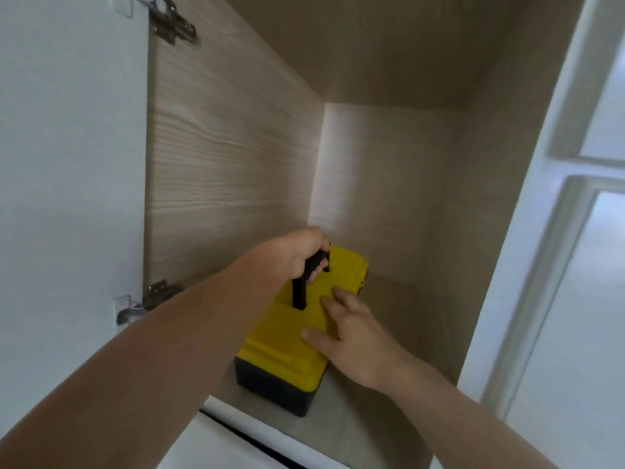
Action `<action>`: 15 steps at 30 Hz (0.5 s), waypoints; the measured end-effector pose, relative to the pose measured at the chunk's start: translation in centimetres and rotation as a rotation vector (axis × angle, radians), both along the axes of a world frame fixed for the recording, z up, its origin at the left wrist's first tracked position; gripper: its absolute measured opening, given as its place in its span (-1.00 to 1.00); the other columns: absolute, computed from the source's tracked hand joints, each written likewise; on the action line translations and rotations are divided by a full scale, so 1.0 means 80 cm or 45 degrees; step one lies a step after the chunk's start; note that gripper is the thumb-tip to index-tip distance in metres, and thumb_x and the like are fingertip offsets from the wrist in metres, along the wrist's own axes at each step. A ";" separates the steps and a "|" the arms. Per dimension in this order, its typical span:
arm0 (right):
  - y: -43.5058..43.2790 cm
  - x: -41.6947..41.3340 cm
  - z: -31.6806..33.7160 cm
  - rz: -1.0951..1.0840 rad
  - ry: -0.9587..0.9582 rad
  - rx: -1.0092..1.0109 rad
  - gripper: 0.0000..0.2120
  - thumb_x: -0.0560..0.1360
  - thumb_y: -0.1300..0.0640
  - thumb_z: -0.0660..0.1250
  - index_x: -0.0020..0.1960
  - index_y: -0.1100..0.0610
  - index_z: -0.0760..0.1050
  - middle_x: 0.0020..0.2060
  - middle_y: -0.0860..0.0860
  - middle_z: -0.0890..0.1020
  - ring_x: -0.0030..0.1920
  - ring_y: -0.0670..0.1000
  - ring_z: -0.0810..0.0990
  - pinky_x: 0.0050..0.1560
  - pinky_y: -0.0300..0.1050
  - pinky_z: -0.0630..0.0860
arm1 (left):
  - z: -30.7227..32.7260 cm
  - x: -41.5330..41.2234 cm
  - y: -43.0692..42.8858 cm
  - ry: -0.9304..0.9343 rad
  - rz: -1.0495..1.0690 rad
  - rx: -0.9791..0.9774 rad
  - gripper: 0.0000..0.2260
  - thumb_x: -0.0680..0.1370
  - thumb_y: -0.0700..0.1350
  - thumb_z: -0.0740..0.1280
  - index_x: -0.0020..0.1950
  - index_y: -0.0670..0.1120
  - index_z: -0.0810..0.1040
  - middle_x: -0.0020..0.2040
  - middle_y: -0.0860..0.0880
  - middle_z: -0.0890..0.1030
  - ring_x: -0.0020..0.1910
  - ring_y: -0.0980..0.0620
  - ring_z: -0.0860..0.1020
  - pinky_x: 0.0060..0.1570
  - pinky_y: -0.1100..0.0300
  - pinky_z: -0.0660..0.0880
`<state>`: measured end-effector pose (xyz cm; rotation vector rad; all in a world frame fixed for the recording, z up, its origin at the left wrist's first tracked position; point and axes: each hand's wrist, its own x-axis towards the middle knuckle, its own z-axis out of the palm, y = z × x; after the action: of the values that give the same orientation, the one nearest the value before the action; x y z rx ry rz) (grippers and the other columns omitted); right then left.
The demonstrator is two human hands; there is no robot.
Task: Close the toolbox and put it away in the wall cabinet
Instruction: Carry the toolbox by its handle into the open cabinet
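We had the closed toolbox [287, 336] resting on the wall cabinet [233, 170] shelf, our left hand [297, 253] clenched round its black handle [304, 282], right hand [351, 330] spread flat against its lid, leaving only release and door-shutting, we judged.

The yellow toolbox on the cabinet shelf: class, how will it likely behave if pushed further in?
The toolbox looks like rigid plastic, so it should probably slide as one piece. Its flat dark base sits on the shelf, so rolling seems unlikely. The left hand grips the handle while the right hand steadies the lid, hinting at some weight.
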<state>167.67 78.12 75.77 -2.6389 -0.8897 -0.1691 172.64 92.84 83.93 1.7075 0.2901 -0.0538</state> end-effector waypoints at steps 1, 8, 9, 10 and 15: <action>-0.002 0.000 -0.006 -0.010 0.020 -0.001 -0.18 0.45 -0.39 0.11 0.54 0.04 -0.01 0.56 0.00 -0.07 0.52 0.04 -0.12 0.49 0.00 -0.07 | -0.004 0.013 -0.004 0.003 -0.016 -0.002 -0.80 0.54 -0.16 0.16 -0.27 -0.18 0.38 -0.41 -0.08 0.38 -0.51 0.02 0.27 -0.50 0.23 0.22; -0.009 0.014 -0.025 -0.115 0.106 -0.017 -0.07 0.37 -0.49 0.05 0.54 0.03 -0.07 0.56 -0.02 -0.07 0.52 0.03 -0.17 0.49 0.02 -0.13 | -0.026 0.068 -0.021 0.041 -0.094 0.074 -0.88 0.51 -0.27 0.18 -0.23 -0.22 0.38 -0.36 -0.13 0.42 -0.57 0.03 0.37 -0.56 0.27 0.31; -0.009 0.014 -0.026 -0.118 0.117 -0.016 -0.07 0.38 -0.49 0.04 0.54 0.03 -0.07 0.56 -0.03 -0.07 0.52 0.02 -0.17 0.49 0.02 -0.13 | -0.031 0.072 -0.020 0.024 -0.101 0.107 -0.89 0.50 -0.31 0.17 -0.24 -0.24 0.39 -0.36 -0.15 0.43 -0.63 0.04 0.39 -0.61 0.31 0.33; -0.009 0.014 -0.027 -0.115 0.132 -0.003 -0.09 0.39 -0.48 0.03 0.54 0.03 -0.07 0.56 -0.03 -0.07 0.52 0.01 -0.16 0.49 0.00 -0.14 | -0.036 0.076 -0.016 -0.002 -0.102 0.146 -0.88 0.48 -0.35 0.16 -0.24 -0.25 0.40 -0.36 -0.17 0.44 -0.67 0.04 0.39 -0.65 0.34 0.33; -0.007 0.010 -0.028 -0.063 0.128 0.007 -0.20 0.49 -0.39 0.02 0.54 0.06 -0.07 0.56 0.00 -0.06 0.52 0.01 -0.12 0.47 -0.05 -0.13 | -0.048 0.066 0.016 -0.201 0.054 0.570 -0.90 0.42 -0.33 0.32 -0.29 -0.25 0.48 -0.31 -0.17 0.50 -0.42 -0.05 0.46 -0.38 0.15 0.41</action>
<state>168.49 77.57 73.53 -2.6402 -0.7905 -0.0503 177.93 94.14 80.11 2.1344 0.2313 0.1901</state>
